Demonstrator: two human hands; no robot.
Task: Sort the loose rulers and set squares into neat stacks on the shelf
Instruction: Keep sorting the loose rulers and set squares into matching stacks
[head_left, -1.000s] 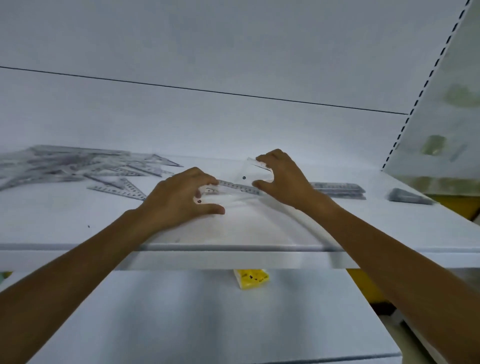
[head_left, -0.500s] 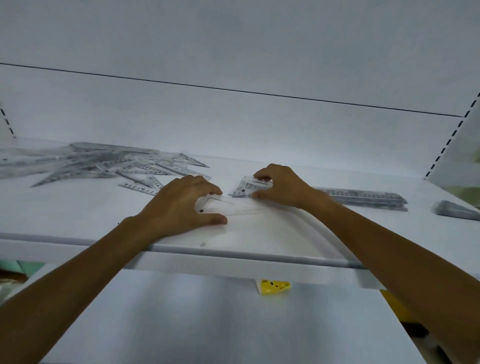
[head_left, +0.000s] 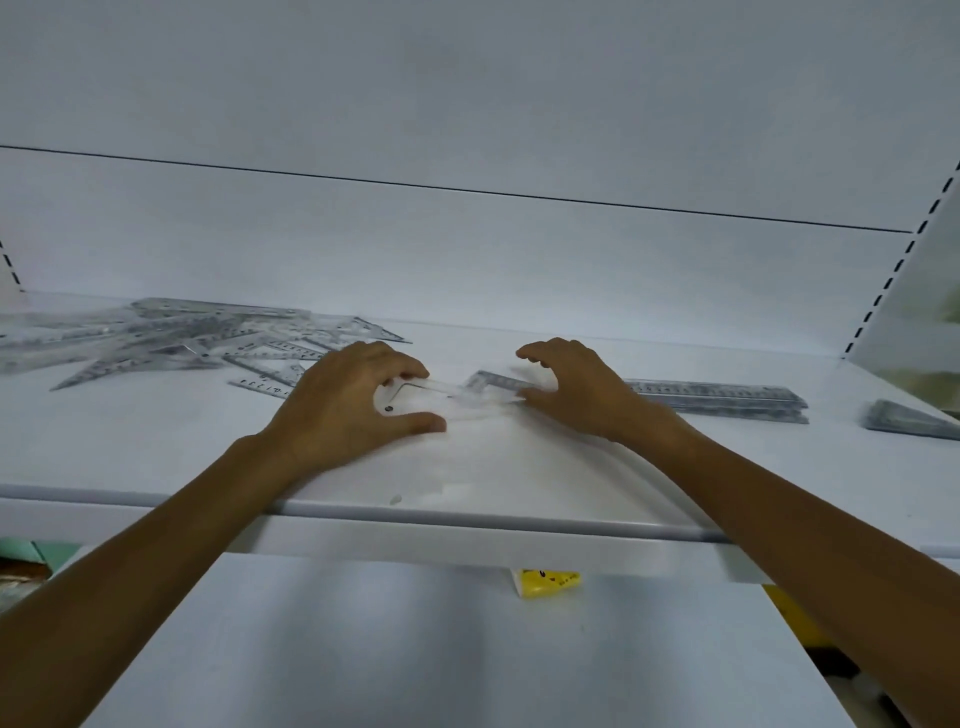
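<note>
A clear set square is laid flat on the white shelf, towards its near edge, between the two hands. Its left corner is held in the grip of the left hand — fingers curled over the far edge, thumb stretched along the near edge. The right hand is arched at the piece's right end: the thumb tip is set against that end while the fingers are lifted above it, so this grip is wide and nothing is enclosed. A loose heap of rulers and set squares is spread over the far left of the shelf, just beyond the left hand. Just past the right wrist a neat stack of rulers is seen, and a smaller stack lies further right, apart from it. A yellow packet is partly seen under the shelf's near lip.
</note>
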